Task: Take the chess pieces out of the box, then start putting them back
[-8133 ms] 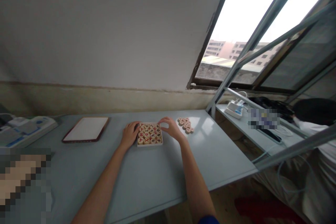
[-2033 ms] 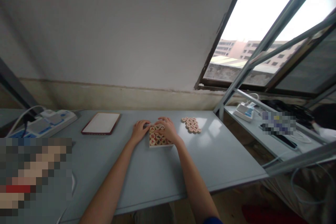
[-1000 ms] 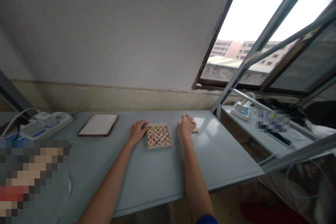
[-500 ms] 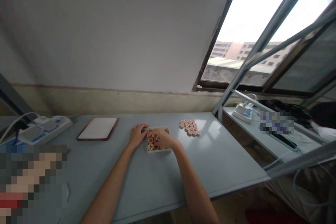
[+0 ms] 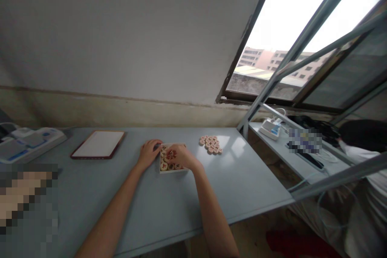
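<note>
A shallow pale box (image 5: 173, 172) on the grey desk holds round wooden pieces with red and dark characters. My left hand (image 5: 148, 154) rests at the box's left side, thumb toward its edge, fingers partly hidden; a small dark object shows beside it. Over the box my right hand (image 5: 180, 157) reaches down with bent fingers among the pieces; whether a piece is between its fingertips is too small to tell. To the right of the box, a flat cluster of several wooden pieces (image 5: 211, 144) lies on the desk.
A white board with a dark red edge (image 5: 98, 145) lies on the left, near a power strip (image 5: 33, 143). Metal bars (image 5: 269, 92) rise at the desk's right. Beyond are another desk (image 5: 256, 129), cables and a seated person's pale clothing.
The whole view has shifted, so desk items appear further left. My right hand's fingers have moved a little over the pieces, while my left hand stays by the box.
</note>
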Tool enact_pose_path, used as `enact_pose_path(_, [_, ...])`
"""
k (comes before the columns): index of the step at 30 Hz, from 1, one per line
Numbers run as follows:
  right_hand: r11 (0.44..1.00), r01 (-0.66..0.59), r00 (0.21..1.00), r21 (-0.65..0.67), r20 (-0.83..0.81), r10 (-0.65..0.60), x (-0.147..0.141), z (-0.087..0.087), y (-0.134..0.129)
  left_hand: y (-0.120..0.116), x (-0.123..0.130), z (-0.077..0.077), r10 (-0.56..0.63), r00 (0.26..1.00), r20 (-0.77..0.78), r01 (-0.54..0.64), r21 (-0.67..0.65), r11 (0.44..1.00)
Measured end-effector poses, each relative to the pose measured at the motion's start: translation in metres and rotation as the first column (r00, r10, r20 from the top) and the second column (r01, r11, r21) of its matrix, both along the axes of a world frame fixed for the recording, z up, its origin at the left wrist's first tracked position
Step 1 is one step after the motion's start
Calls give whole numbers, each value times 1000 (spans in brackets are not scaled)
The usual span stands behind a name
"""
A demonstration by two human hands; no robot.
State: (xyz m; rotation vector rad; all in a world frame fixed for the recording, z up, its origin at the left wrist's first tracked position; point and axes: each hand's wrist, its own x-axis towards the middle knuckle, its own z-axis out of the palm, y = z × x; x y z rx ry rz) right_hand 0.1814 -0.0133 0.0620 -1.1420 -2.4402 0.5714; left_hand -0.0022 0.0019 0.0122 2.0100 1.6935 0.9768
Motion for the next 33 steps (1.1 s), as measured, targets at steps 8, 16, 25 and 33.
enact_pose_path(8, [803,516,855,299,-118,-506,70,12,8,-4,1,4,-2,1000,-5,2,13,1000])
enact_pose_path(16, [729,639,764,246,-97,-638,107,-10,15,2,-2,-3,-13,1000,17,13,-4,1000])
enact_pose_path(25, [990,-100,995,102,-9,101,5,-12,-10,14,-5,-19,-19,999,48,19,11,1000])
enact_pose_path(33, [949,-314,936,31,176,304,-9,-24,-8,24,-8,-34,-33,997,69,30,42,999])
